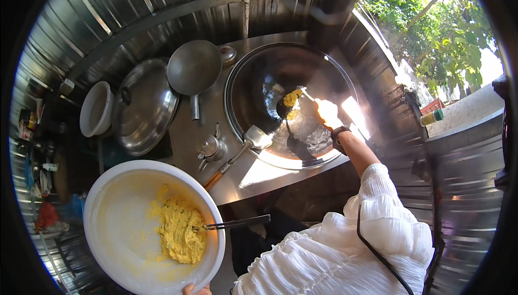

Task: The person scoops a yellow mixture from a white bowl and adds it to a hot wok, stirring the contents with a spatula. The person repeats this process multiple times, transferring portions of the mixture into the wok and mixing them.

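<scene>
My right hand (328, 113) grips the handle of a spoon (307, 94) over a large built-in wok (259, 72). A lump of yellow batter (291, 98) is at the spoon's far end, above the wok's middle; glare blurs the spoon and my fingers. At the lower edge, my left hand (196, 289) holds the rim of a big white basin (117, 222), with most of that hand cut off. Inside the basin sits a thick yellow batter (184, 230) flecked with green. Dark chopsticks (238, 222) stick out of it across the rim.
A metal spatula (258, 138) with a wooden handle rests on the wok's near-left rim. Left of it stands a small metal pot (211, 148) with a spout. A long-handled pan (194, 68), a large metal lid (147, 106) and a white tub (96, 108) are farther left.
</scene>
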`<state>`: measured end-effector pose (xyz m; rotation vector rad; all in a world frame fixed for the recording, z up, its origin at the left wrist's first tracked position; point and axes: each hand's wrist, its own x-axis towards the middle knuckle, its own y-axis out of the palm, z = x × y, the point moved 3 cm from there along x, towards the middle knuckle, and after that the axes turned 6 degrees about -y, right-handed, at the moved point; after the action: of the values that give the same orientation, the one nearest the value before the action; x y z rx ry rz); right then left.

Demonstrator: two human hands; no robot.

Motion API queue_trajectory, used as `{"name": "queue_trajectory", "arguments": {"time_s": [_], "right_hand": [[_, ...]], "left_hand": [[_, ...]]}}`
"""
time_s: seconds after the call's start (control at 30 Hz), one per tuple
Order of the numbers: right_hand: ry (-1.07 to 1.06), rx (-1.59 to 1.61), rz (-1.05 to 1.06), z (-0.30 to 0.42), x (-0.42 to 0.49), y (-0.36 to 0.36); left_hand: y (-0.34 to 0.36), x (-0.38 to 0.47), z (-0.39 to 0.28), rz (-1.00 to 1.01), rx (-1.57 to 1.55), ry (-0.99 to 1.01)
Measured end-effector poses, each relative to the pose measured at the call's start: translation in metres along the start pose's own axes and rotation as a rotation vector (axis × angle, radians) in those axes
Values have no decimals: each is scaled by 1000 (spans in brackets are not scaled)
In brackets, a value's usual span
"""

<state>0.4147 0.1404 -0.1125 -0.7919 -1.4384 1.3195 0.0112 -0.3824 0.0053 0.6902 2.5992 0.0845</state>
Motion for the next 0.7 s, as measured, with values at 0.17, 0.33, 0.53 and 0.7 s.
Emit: {"name": "queue_trajectory", "arguments": {"time_s": [0.17,0.33,0.53,0.7], "right_hand": [[394,1191,113,4,-41,-56],[388,1536,409,74,-75,-189],[-46,1188,452,247,-128,-259],[-462,423,128,365,-145,-231]], "left_hand": [[22,7,-37,-45,-376,-216],[25,25,-45,-29,-264,-293],[18,48,-50,98,-182,-279],[9,55,-53,197,-132,-260]]}}
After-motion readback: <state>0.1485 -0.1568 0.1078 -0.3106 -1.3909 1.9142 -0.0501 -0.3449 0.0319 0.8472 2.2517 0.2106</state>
